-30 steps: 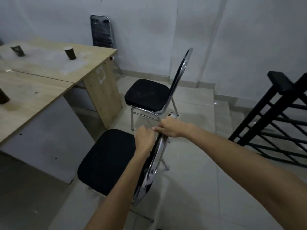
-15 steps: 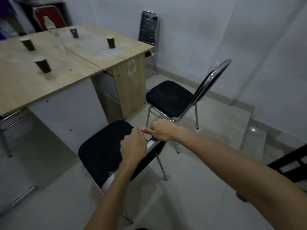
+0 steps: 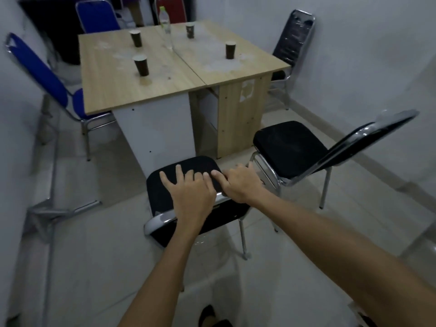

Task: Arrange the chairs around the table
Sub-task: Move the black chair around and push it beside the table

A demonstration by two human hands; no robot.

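Note:
A black chair (image 3: 165, 185) with a chrome frame stands just in front of me, its seat facing the near end of the wooden table (image 3: 165, 83). My left hand (image 3: 191, 194) lies over the top of its backrest with the fingers spread apart. My right hand (image 3: 240, 185) sits beside it on the chrome rim, fingers curled over the edge. A second black chair (image 3: 290, 145) stands to the right, angled toward the table's corner.
Around the table stand a plastic-wrapped black chair (image 3: 292, 38) by the right wall, a blue chair (image 3: 47, 76) on the left, and a blue chair (image 3: 96, 15) and red chair (image 3: 172, 8) behind. Several paper cups and a water bottle (image 3: 166, 27) are on top.
The near chair has swung round from sideways to face the table end. My left hand has loosened from a grip to spread fingers. My view has turned left, showing the whole table.

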